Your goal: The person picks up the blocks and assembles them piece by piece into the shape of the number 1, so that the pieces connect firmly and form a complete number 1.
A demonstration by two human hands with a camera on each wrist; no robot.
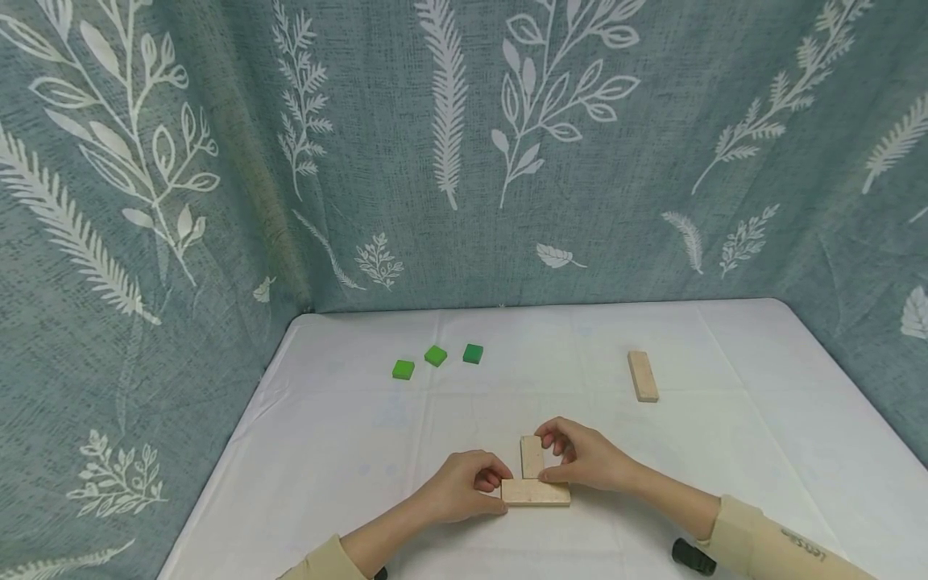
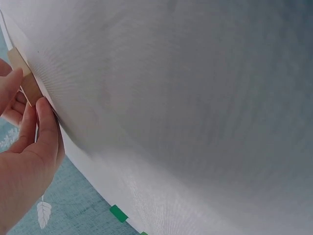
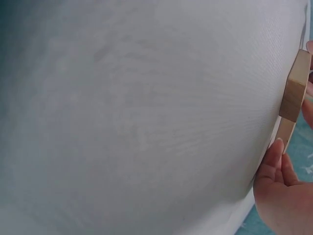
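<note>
In the head view a wooden block [image 1: 536, 493] lies crosswise near the table's front, and a second block [image 1: 532, 457] stands lengthwise behind it, its near end against the first. My left hand [image 1: 461, 486] pinches the left end of the crosswise block. The thumb and fingers of my right hand [image 1: 589, 457] grip the second block from its right side, the thumb by the joint of the two. The left wrist view shows a wooden block [image 2: 25, 77] at the fingertips of my left hand [image 2: 34, 152]. In the right wrist view, blocks [image 3: 295, 88] meet above my right hand [image 3: 283, 193].
Three green pieces [image 1: 436, 356] lie toward the back left of the white table [image 1: 326, 435]. Another wooden block [image 1: 643, 376] is at the back right. A black object [image 1: 693, 557] sits beside the right sleeve. A patterned curtain [image 1: 507, 242] hangs behind the table.
</note>
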